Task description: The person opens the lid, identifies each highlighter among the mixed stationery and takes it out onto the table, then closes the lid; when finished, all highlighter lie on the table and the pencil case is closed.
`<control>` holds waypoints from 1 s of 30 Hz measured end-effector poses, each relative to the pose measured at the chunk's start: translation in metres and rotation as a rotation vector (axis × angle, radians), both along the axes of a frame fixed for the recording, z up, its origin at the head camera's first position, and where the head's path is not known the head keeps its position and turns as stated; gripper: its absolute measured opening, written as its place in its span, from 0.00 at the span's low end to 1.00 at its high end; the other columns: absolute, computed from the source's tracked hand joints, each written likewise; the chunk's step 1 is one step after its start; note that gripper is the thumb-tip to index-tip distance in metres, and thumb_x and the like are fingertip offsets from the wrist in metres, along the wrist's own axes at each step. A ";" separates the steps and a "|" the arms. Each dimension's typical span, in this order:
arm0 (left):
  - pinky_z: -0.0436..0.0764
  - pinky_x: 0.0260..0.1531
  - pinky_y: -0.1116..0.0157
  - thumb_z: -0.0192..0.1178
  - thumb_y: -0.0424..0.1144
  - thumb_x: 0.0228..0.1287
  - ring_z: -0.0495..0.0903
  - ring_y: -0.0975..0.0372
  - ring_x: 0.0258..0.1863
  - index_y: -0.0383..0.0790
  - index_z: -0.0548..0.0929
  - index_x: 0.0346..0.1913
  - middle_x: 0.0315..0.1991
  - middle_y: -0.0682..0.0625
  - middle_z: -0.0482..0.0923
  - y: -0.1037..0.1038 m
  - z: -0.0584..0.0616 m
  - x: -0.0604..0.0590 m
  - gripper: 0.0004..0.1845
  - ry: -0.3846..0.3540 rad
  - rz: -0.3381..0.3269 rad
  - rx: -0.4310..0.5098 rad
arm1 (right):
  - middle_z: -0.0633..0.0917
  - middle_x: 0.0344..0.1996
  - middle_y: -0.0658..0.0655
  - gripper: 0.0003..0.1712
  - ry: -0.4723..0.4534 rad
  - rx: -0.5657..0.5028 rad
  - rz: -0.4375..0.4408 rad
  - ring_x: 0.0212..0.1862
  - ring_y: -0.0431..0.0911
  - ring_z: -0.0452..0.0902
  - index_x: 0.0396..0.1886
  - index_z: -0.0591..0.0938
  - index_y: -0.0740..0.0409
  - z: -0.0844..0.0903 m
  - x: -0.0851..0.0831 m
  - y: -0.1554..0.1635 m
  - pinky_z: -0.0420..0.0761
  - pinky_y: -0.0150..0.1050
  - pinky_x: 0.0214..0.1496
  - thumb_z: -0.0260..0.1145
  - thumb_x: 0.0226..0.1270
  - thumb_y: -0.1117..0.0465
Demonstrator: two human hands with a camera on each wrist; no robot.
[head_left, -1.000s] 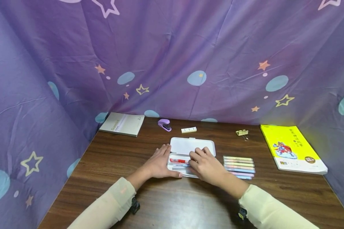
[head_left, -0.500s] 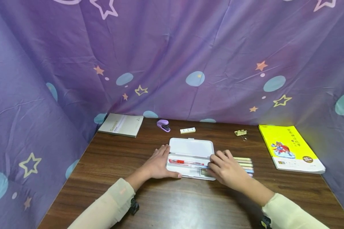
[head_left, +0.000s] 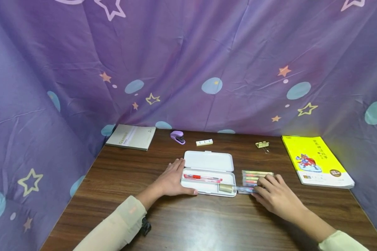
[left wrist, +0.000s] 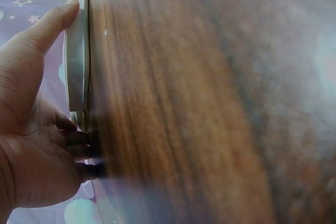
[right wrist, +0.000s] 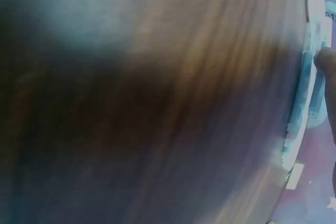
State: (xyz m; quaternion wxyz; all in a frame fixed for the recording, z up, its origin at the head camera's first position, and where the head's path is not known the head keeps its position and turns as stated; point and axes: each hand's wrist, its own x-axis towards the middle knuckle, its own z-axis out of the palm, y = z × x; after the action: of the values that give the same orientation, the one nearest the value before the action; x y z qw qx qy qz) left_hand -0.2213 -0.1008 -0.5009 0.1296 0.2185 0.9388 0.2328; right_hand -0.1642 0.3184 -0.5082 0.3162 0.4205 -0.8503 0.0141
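A white pencil case [head_left: 208, 161] lies with its lid folded back in the head view. My left hand [head_left: 172, 182] rests against its left end, thumb along the front edge; in the left wrist view the thumb lies straight on the case wall [left wrist: 77, 72]. Inside are red pens [head_left: 202, 178] and a small beige-grey block [head_left: 225, 188]. To the right of the case, my right hand [head_left: 276, 195] pinches a clear, bluish pen [head_left: 245, 189], blurred, its left end by the case's right rim. A fingertip [right wrist: 324, 60] shows at the right wrist view's edge.
A pack of pastel highlighters [head_left: 255, 173] lies partly under the right hand. Along the back are a grey notebook [head_left: 135, 136], a purple stapler [head_left: 177, 137], a white strip-like block [head_left: 204, 142] and a gold binder clip [head_left: 262, 144]. A yellow book [head_left: 314, 157] lies far right.
My right hand has moved right, from inside the case to over the highlighters, carrying the bluish pen out. The red pens and beige-grey block are now uncovered. My left hand stays put.
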 end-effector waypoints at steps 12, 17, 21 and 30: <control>0.48 0.92 0.45 0.75 0.76 0.56 0.45 0.43 0.92 0.30 0.46 0.90 0.91 0.33 0.46 -0.001 0.000 0.000 0.77 0.009 0.001 -0.005 | 0.82 0.39 0.50 0.33 -0.012 -0.002 -0.004 0.40 0.49 0.76 0.35 0.90 0.51 -0.012 0.011 0.011 0.69 0.47 0.40 0.47 0.93 0.41; 0.48 0.92 0.44 0.75 0.76 0.56 0.45 0.42 0.92 0.30 0.47 0.90 0.91 0.32 0.46 -0.001 0.002 0.000 0.76 0.011 0.001 0.003 | 0.82 0.39 0.50 0.33 -0.015 -0.004 -0.015 0.41 0.51 0.77 0.36 0.90 0.51 -0.014 0.012 0.013 0.69 0.48 0.40 0.47 0.93 0.41; 0.48 0.92 0.44 0.75 0.76 0.56 0.45 0.42 0.92 0.30 0.46 0.90 0.91 0.32 0.46 -0.001 0.001 0.000 0.77 0.017 0.000 0.001 | 0.83 0.39 0.51 0.33 -0.018 0.002 -0.029 0.42 0.51 0.77 0.36 0.90 0.52 -0.014 0.013 0.014 0.70 0.48 0.39 0.47 0.93 0.42; 0.49 0.92 0.44 0.75 0.76 0.55 0.45 0.41 0.92 0.30 0.47 0.90 0.91 0.32 0.47 0.000 0.000 -0.001 0.77 0.015 -0.001 0.005 | 0.82 0.38 0.51 0.32 -0.018 -0.005 -0.044 0.41 0.51 0.75 0.37 0.90 0.51 -0.013 0.012 0.017 0.68 0.47 0.39 0.48 0.92 0.40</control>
State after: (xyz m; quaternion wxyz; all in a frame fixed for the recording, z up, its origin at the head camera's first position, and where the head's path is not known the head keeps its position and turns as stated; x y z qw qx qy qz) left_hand -0.2221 -0.1012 -0.5011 0.1219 0.2211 0.9390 0.2336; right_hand -0.1520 0.3352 -0.5217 0.3098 0.4005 -0.8622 0.0131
